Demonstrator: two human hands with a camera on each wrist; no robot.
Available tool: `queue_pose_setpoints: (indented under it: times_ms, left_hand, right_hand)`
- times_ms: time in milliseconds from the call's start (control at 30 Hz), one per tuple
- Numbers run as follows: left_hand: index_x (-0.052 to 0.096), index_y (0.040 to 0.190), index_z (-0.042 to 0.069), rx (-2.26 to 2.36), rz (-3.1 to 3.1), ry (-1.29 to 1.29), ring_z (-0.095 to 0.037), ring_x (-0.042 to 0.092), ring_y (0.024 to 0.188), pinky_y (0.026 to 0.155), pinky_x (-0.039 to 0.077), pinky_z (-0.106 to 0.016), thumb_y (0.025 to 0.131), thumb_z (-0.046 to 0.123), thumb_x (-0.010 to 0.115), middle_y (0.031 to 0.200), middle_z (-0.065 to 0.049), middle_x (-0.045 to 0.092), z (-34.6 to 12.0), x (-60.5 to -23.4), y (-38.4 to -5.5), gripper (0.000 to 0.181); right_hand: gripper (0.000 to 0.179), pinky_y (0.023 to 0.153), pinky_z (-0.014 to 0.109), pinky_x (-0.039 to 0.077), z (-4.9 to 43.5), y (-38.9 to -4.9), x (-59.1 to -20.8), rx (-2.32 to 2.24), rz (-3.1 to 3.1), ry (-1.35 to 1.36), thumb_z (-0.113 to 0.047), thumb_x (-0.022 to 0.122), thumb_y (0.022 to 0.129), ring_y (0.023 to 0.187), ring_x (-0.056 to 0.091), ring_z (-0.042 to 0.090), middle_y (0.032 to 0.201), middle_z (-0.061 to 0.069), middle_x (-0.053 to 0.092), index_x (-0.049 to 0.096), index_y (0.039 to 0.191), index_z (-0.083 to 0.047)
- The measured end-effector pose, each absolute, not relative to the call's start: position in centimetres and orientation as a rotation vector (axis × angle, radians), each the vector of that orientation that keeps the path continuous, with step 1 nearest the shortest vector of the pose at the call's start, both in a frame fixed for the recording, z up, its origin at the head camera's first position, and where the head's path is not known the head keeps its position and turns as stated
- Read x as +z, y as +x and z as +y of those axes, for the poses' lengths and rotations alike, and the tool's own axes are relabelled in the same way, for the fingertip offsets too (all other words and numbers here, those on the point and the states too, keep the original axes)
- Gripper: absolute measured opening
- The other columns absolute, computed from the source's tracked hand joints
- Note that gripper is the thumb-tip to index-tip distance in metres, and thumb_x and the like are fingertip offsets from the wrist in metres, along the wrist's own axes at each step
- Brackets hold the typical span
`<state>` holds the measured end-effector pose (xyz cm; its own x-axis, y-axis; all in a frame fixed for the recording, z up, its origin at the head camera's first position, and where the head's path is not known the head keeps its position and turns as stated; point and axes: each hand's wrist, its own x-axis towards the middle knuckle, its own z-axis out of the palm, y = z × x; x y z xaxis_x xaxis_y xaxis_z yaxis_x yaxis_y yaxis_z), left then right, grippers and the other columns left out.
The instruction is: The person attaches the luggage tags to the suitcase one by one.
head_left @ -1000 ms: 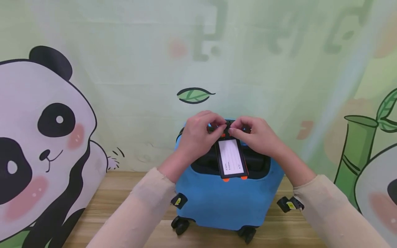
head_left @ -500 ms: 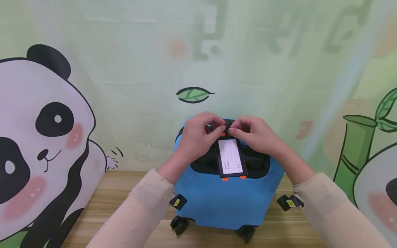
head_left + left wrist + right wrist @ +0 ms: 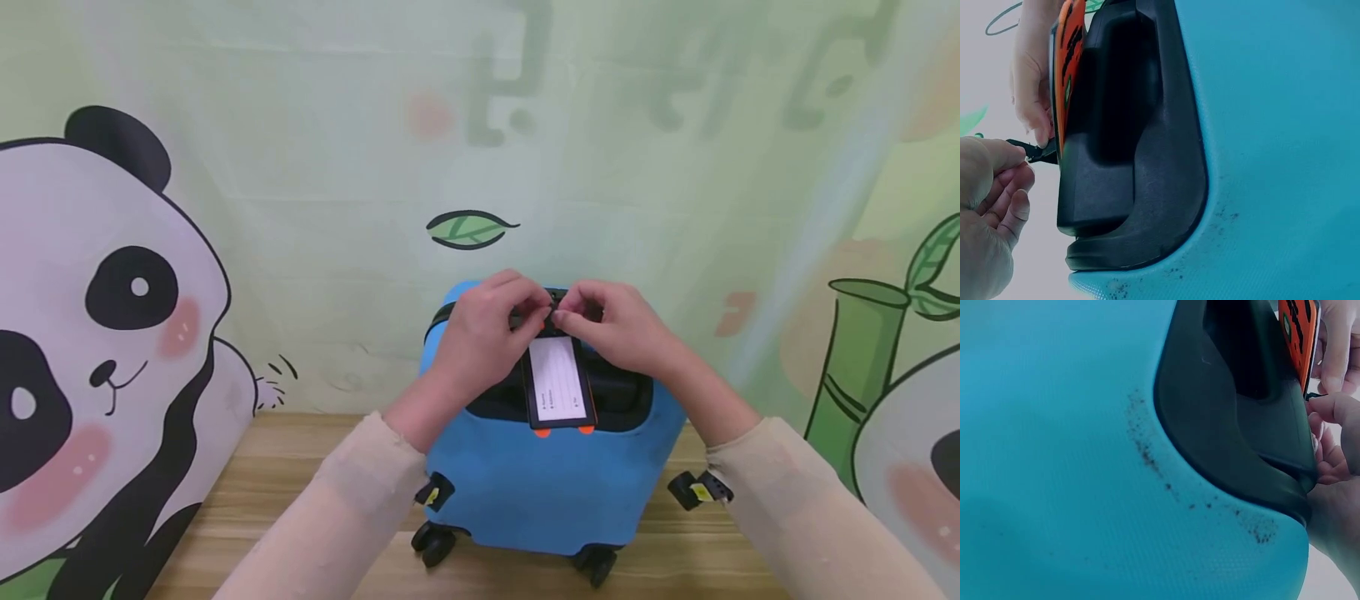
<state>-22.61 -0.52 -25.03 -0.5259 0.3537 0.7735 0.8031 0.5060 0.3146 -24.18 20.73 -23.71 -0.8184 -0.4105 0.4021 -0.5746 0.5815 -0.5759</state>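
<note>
A blue suitcase [image 3: 540, 492] stands upright with a black handle [image 3: 622, 392] on top. Over that handle lies a luggage tag [image 3: 557, 379], black-framed with a white card facing up; its orange underside [image 3: 1072, 56] shows in the left wrist view. My left hand [image 3: 487, 329] pinches the tag's black strap [image 3: 1036, 152] between thumb and forefinger, just beyond the handle. Close beside it, my right hand [image 3: 618, 325] pinches the same strap, thumb and forefinger nearly meeting the left fingertips. The fingers partly hide the strap's end in the head view.
The suitcase rests on a wood-patterned surface [image 3: 300, 475], its black wheels [image 3: 435, 543] showing at the near side. Right behind it hangs a pale green backdrop [image 3: 337, 167] printed with pandas, a leaf and bamboo.
My left hand has shifted slightly to the right, its fingertips closer to the right hand's. The right hand stays almost still, and the tag has barely moved.
</note>
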Motion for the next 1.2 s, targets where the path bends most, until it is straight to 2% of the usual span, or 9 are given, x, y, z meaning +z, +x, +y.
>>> queue_pose_setpoints:
  times_ms: [567,833,1067,1200]
  left_hand:
    - [0.077,0.11,0.004,-1.13,-2.207,-0.874,-0.018,0.069,0.087,0.078,0.058,-0.027,0.1,0.011,0.077,0.105,-0.008,0.077,-0.7,-24.71,-23.11,0.012]
    - [0.079,0.105,0.006,-0.994,-2.159,-0.912,-0.018,0.067,0.088,0.076,0.057,-0.027,0.098,0.008,0.078,0.103,-0.007,0.074,-0.69,-24.61,-22.93,0.007]
    - [0.078,0.105,0.004,-0.837,-2.128,-0.991,-0.02,0.068,0.091,0.083,0.06,-0.028,0.098,0.006,0.078,0.103,-0.008,0.073,-0.82,-24.73,-22.8,0.007]
    - [0.078,0.105,0.005,-0.788,-2.169,-1.005,-0.02,0.067,0.09,0.082,0.059,-0.027,0.099,0.006,0.076,0.102,-0.008,0.073,-0.68,-24.33,-22.78,0.006]
  right_hand:
    - [0.012,0.069,0.029,0.045,21.06,-24.05,-24.58,1.168,-2.533,0.792,-0.013,0.069,0.104,0.078,0.056,0.026,0.087,0.009,0.066,0.073,0.102,-0.002]
    - [0.011,0.067,0.029,0.045,20.55,-23.77,-24.11,1.111,-2.555,0.798,-0.012,0.07,0.104,0.077,0.055,0.024,0.085,0.006,0.064,0.07,0.097,-0.004]
    - [0.009,0.066,0.028,0.045,20.38,-23.79,-24.02,1.069,-2.576,0.809,-0.011,0.069,0.104,0.076,0.057,0.023,0.084,0.005,0.064,0.069,0.098,-0.004]
    - [0.01,0.066,0.028,0.046,20.43,-23.67,-24.12,1.052,-2.565,0.811,-0.011,0.069,0.104,0.074,0.057,0.021,0.082,0.004,0.064,0.069,0.097,-0.004]
